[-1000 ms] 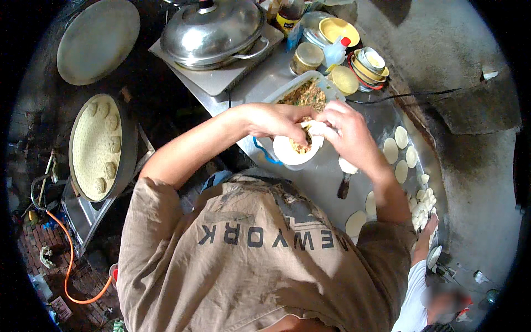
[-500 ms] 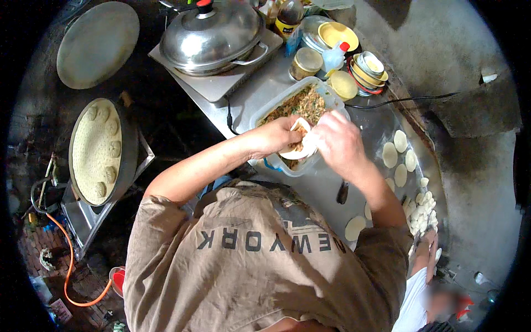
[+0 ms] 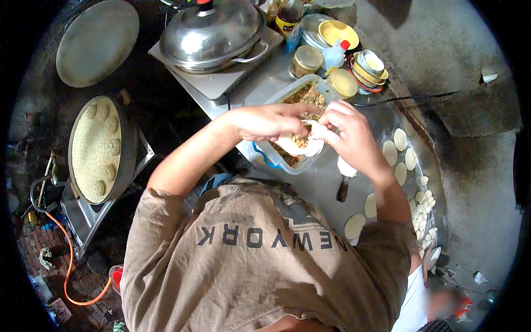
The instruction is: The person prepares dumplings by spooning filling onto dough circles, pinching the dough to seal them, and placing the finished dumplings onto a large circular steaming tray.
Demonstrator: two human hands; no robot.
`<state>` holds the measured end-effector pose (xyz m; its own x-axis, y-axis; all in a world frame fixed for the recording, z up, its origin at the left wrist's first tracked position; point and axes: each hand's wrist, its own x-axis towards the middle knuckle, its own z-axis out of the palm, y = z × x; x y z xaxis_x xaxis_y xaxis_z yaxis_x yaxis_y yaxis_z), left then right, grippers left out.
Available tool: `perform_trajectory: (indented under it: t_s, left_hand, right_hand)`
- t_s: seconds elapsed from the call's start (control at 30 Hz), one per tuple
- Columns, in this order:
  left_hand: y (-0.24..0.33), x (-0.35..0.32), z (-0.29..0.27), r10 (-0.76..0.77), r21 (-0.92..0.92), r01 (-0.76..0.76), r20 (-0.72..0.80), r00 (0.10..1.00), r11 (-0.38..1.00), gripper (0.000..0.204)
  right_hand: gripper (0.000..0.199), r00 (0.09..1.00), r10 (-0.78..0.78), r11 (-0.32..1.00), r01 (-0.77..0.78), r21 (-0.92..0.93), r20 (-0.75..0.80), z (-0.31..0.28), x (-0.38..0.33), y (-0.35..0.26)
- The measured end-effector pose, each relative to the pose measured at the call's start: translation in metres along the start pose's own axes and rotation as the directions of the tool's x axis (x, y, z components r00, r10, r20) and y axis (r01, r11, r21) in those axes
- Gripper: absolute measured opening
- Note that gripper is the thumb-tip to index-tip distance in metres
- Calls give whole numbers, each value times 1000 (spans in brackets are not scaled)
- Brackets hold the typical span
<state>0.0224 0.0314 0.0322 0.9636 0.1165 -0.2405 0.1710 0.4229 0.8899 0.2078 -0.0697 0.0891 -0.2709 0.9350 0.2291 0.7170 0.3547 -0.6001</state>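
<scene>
My left hand holds the left side of a round dough wrapper with brown minced filling in its middle. Fingers of my right hand pinch the wrapper's right edge, drawing it up. Both hands are over a clear plastic tub of minced filling, part of which they hide. Below my right wrist lies a dark-handled tool; a pale shape at its upper end is partly covered, and I cannot tell what it is.
Flat dough rounds and small dough lumps lie on the metal table at right, near another person's white sleeve. Bowls, jars and a lidded pan stand behind. At left is a steamer with several buns.
My left fingers have spread out over the wrapper, and my right hand has shifted slightly, still pinching the edge. The other person's hand has drawn back from the dough lumps.
</scene>
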Motion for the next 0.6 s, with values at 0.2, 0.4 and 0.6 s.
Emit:
perform_trajectory:
  t_s: [0.2,0.4,0.6]
  left_hand:
    - [-69,36,7,195,-828,-256,-181,964,499,49]
    - [-65,34,21,41,-707,-376,-442,896,599,32]
    - [-68,36,25,45,-668,-365,-445,895,649,25]
  right_hand:
    - [15,927,322,914,-251,319,-194,44,-12,11]
    - [15,980,107,993,-113,-25,-167,42,-20,18]
    - [16,955,-202,939,126,-320,-218,36,-19,17]
